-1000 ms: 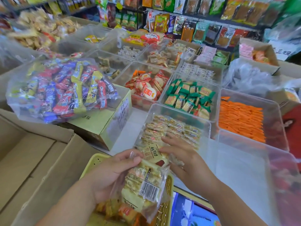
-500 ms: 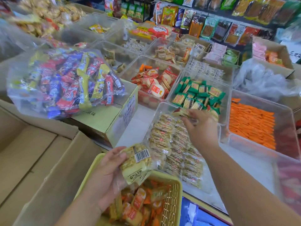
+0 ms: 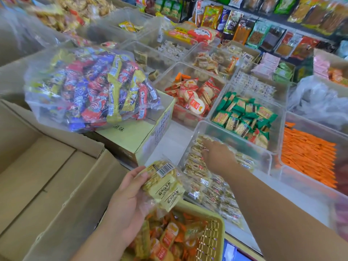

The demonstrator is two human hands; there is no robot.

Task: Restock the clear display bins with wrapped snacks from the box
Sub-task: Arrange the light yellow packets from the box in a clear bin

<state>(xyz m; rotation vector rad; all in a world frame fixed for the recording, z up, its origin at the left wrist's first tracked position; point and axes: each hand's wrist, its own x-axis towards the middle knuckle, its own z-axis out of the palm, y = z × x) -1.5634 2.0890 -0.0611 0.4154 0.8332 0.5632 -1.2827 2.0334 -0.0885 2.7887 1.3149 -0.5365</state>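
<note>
While the left hand (image 3: 128, 202) gripped a clear bag of yellow-wrapped snacks (image 3: 164, 183) near six o'clock in the view, its thumb pressed on the bag's top just beside the barcode, the right hand (image 3: 216, 157) was down inside the nearest clear bin (image 3: 204, 126), at two o'clock from the bag. Its fingertips touched the pale wrapped packets (image 3: 211, 187) filling that bin, but blur hid whether they pinched one or lay straight. A yellow basket (image 3: 212, 236) of orange packets sat at five o'clock from the left hand. An open cardboard box (image 3: 47, 176) lay at nine o'clock. A bag of mixed sweets (image 3: 90, 91) rested on a carton (image 3: 131, 136) at eleven o'clock.
</note>
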